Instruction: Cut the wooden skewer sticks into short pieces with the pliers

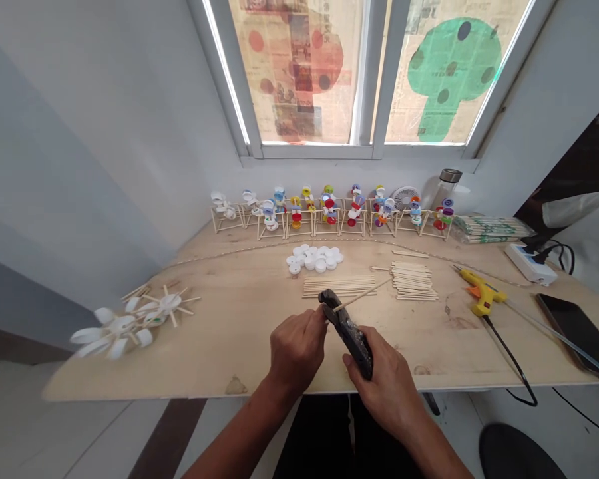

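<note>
My right hand (385, 378) is closed around the handles of a dark pair of cutting pliers (350, 334). The jaws point up and left, across a thin wooden stick (363, 293). My left hand (295, 347) pinches the near end of this stick beside the jaws; its other end slants up to the right. Just beyond the pliers lies a row of long wooden sticks (329, 287), and to its right a stack of shorter sticks (413, 281). Behind the long sticks sits a cluster of white bottle caps (320, 265).
Small stick-frame models with coloured caps (296, 213) line the back. White wheel-like pieces (121, 326) lie at left. On the right are a yellow glue gun (484, 294), a phone (576, 329), a power strip (530, 265) and bagged sticks (492, 228). Cords hang over the front edge.
</note>
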A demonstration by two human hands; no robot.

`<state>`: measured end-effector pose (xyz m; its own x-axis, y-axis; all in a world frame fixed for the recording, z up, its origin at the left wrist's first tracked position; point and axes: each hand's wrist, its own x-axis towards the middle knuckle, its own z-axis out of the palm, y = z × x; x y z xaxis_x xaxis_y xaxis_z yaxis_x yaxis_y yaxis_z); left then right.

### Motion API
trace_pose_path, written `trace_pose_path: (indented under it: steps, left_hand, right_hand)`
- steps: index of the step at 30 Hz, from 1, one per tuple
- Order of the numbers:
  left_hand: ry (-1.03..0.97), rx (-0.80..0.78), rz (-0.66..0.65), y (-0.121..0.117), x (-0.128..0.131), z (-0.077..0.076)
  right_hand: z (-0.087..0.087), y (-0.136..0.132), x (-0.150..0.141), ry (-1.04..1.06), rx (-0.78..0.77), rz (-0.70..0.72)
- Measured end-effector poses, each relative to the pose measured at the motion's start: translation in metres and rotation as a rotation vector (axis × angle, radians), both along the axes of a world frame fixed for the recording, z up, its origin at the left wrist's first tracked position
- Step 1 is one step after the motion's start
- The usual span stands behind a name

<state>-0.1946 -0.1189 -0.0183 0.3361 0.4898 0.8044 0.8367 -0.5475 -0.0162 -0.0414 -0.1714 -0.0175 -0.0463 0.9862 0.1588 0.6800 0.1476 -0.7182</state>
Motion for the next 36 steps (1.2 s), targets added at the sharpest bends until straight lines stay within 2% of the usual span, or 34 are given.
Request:
trace_pose_path:
  steps: [9, 17, 27, 36]
  left_hand:
    - [-0.035, -0.039, -0.086, -0.009, -0.009, -0.001]
    - [-0.049, -0.072, -0.115, -0.005, -0.009, -0.003]
    - [-0.122, -0.198, -0.153, 0.009, -0.002, -0.015]
    - [-0.128, -0.261, -0.204, 0.008, -0.005, -0.012]
  right_hand:
    - [-0.004, -0.004, 0.001, -0.014, 0.068, 0.054]
    - [-0.005, 0.004, 0.004, -0.059, 0.083, 0.070]
    - [-0.007, 0.016, 0.011, -0.084, -0.004, 0.046]
    - [-0.001, 0.014, 0.014, -0.094, -0.041, 0.064]
